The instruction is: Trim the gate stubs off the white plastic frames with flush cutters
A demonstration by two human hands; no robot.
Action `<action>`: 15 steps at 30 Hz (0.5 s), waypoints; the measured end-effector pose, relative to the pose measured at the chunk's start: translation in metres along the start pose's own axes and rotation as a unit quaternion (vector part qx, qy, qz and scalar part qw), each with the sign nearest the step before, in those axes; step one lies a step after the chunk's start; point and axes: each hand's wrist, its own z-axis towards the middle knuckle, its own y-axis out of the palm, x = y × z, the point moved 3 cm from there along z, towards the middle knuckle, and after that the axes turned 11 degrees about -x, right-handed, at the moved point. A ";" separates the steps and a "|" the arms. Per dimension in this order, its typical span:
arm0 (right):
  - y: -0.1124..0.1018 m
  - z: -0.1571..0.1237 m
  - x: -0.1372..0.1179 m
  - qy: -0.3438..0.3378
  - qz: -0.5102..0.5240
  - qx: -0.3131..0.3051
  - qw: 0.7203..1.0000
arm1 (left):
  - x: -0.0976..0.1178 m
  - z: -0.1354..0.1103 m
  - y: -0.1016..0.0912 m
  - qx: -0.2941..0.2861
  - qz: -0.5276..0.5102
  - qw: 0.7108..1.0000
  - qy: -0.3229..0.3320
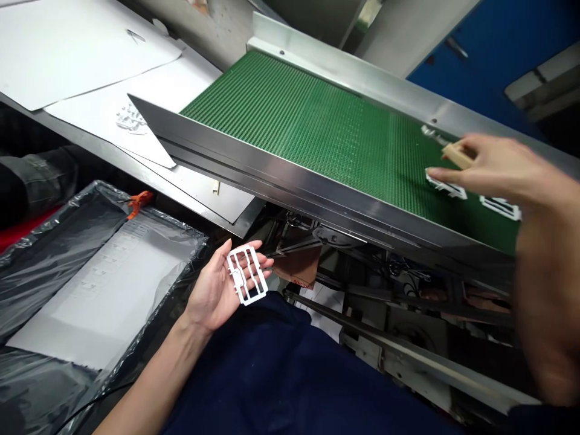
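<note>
My left hand [216,290] is palm up below the conveyor, holding a white plastic frame [248,275] with slots across it and small tabs along one side. Over the right part of the green conveyor belt [312,121], my right hand [502,163] is closed on a beige-handled tool [458,154]. Its pale, blurred tip points left, and I cannot make out its kind. Just under the right thumb lies a white plastic piece [446,184]; whether the thumb touches it is unclear. Another white frame [501,207] rests on the belt, partly covered by the right wrist.
Metal side rails [290,172] border the belt. Left of it, a table covered in white sheets [90,54] bears a cluster of small white parts [131,118]. A plastic-lined box [95,290] with an orange clip [139,204] stands lower left. Machinery lies beneath the conveyor.
</note>
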 end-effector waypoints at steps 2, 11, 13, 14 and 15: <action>0.013 0.012 -0.002 -0.020 -0.047 -0.067 0.996 | 0.001 -0.001 -0.001 -0.003 -0.005 1.000 0.002; 0.026 0.021 0.010 -0.018 -0.085 -0.055 0.995 | 0.001 -0.006 -0.004 -0.004 -0.014 1.000 0.002; 0.024 0.028 0.020 0.006 -0.079 -0.074 0.994 | 0.002 -0.007 -0.004 -0.004 -0.014 1.000 -0.001; 0.024 0.031 0.025 0.016 -0.076 -0.084 0.993 | 0.003 -0.007 -0.004 -0.003 -0.013 1.000 -0.003; 0.024 0.033 0.029 0.023 -0.074 -0.089 0.993 | 0.003 -0.007 -0.004 -0.001 -0.010 1.000 -0.004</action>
